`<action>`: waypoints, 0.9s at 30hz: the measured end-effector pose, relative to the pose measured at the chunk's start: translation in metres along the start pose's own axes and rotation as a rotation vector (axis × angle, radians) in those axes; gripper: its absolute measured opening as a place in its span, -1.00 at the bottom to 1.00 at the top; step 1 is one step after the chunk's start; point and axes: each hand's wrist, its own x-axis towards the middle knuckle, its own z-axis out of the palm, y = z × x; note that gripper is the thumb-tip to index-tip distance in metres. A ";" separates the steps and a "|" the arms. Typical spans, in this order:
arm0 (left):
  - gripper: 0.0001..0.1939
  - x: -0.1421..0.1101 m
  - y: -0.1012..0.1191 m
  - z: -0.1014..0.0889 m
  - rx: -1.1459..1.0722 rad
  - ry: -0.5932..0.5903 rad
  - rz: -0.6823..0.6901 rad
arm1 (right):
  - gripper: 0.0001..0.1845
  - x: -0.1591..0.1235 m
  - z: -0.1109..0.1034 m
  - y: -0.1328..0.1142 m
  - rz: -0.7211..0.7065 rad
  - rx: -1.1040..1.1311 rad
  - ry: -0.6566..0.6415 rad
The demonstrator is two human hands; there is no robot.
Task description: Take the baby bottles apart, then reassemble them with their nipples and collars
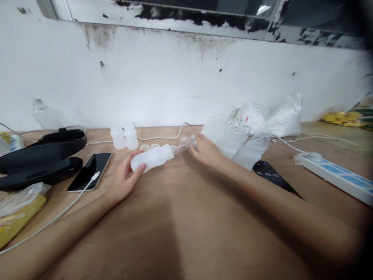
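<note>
My left hand [125, 173] is wrapped round a translucent white bottle [151, 158], which lies nearly level with its neck to the right. By the bottle's mouth are clear bulb-shaped pieces [183, 144] in a row. At the right end of that row my right hand [205, 147] pinches a clear rounded piece [192, 143]. Whether the row is one joined item or separate pieces I cannot tell. Just behind the held bottle lie white rings [145, 147]. Two similar white bottles [131, 137] stand further back on the left.
Right of my right hand are several bottles with clear bulbous tops [224, 134] and white plastic bags [284, 116]. A timer phone [272, 177] and a power strip [339, 175] lie further right. On the left are a dark phone [91, 171], a black case [43, 155] and a white cable [62, 214].
</note>
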 end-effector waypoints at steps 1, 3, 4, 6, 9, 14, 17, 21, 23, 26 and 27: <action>-0.63 0.001 -0.001 0.001 -0.047 0.010 -0.033 | -0.65 0.001 0.004 0.001 0.006 -0.008 -0.031; -0.62 0.002 -0.003 0.002 -0.130 0.033 -0.092 | -0.70 0.000 0.010 0.003 0.005 -0.014 -0.065; -0.62 0.003 -0.005 0.002 -0.170 0.049 -0.115 | -0.71 -0.003 0.012 0.003 0.002 -0.018 -0.077; -0.64 0.004 -0.008 0.003 -0.245 0.073 -0.154 | -0.71 -0.011 0.012 0.001 -0.007 -0.017 -0.095; -0.66 0.006 -0.012 0.003 -0.351 0.061 -0.220 | -0.70 -0.030 0.009 -0.005 -0.059 0.042 -0.134; -0.68 0.005 -0.008 0.003 -0.494 -0.051 -0.360 | -0.68 -0.049 0.005 -0.014 0.029 0.635 -0.220; -0.70 0.004 -0.001 0.003 -0.586 -0.057 -0.407 | -0.70 -0.049 0.005 -0.014 0.193 1.300 -0.331; -0.69 0.004 -0.002 0.004 -0.608 -0.071 -0.483 | -0.85 -0.049 0.011 -0.013 0.373 1.885 -0.406; -0.69 0.005 -0.005 0.006 -0.612 -0.101 -0.507 | -0.86 -0.050 0.016 -0.012 0.465 1.994 -0.448; -0.69 0.005 -0.010 0.008 -0.627 -0.120 -0.502 | -0.83 -0.051 0.020 -0.011 0.527 2.032 -0.473; -0.68 0.005 -0.011 0.009 -0.629 -0.117 -0.499 | -0.82 -0.051 0.020 -0.011 0.526 2.033 -0.475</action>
